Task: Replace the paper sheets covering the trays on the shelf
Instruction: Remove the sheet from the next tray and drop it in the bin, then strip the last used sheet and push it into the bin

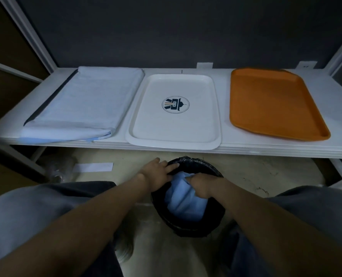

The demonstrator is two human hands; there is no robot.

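Markings: round dark blue emblem (175,104) printed at the centre of the white tray (174,130); its small characters are too fine to read. No other legible writing.
Left tray: dark tray (49,100), only its left edge exposed, covered by a light blue paper sheet (82,102) that hangs slightly over the front edge of the shelf (266,145).
Middle tray: white, uncovered, just beside the covered one.
Right tray: orange tray (272,104), uncovered, turned at a slight angle, set apart from the white tray.
Used sheet: crumpled light blue sheet (183,202) inside the black-lined bin (188,228) on the floor, below the white tray.
Left hand (158,172): fingers fairly straight, laid over the bin liner's far-left rim; it holds no paper.
Right hand (201,185): inside the bin mouth, fingers curled into the top of the crumpled sheet.
Hand spacing: close together, both at the bin, well below the trays.
Surface: white shelf with two white tabs (204,65) at its rear edge.
Room: dark grey back wall (166,27), white frame posts (26,31), pale scuffed floor (266,172) with a white strip (93,167) on it.
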